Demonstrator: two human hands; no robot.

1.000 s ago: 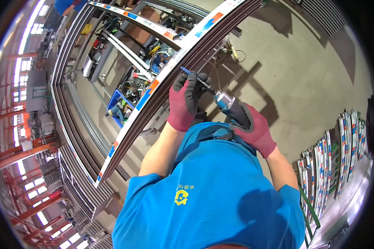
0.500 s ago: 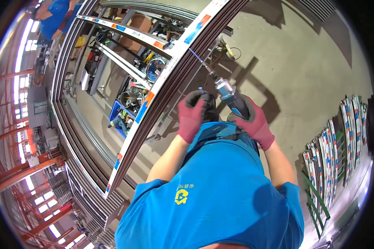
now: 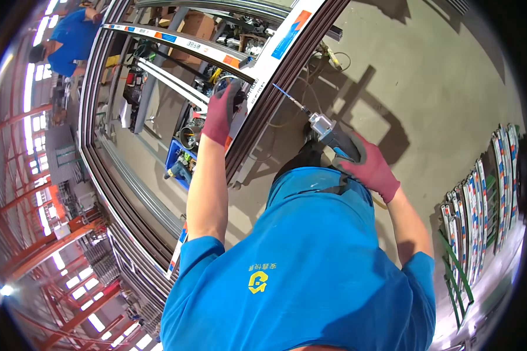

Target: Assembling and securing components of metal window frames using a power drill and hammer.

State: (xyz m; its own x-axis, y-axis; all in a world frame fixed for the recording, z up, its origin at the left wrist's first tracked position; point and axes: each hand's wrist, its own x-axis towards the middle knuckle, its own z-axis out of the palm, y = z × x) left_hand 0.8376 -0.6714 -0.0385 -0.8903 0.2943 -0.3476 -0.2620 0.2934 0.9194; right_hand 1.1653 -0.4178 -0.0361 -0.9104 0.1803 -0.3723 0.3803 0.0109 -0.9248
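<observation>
My right hand (image 3: pixel 370 165), in a maroon and dark grey glove, is closed around the grip of a power screwdriver (image 3: pixel 329 133). Its long blue-tipped bit points up and left, its tip near the outer side of a dark metal frame (image 3: pixel 275 96). Across that long side, my left hand (image 3: pixel 223 111) reaches over to the inner side, by the joint with a crossbar (image 3: pixel 216 54). The left glove's fingers look curled; whatever is in them is hidden.
Beneath the frame are a blue bin (image 3: pixel 175 158) of small parts, a cardboard box (image 3: pixel 198 29) and loose hardware. Labelled profiles (image 3: pixel 477 216) stand on a green rack at right. Another person (image 3: pixel 73 41) in blue works at the far left corner.
My left hand has gone from in front of my body, forward and left, to the frame's joint. My right hand and the power screwdriver have shifted slightly right and nearer me.
</observation>
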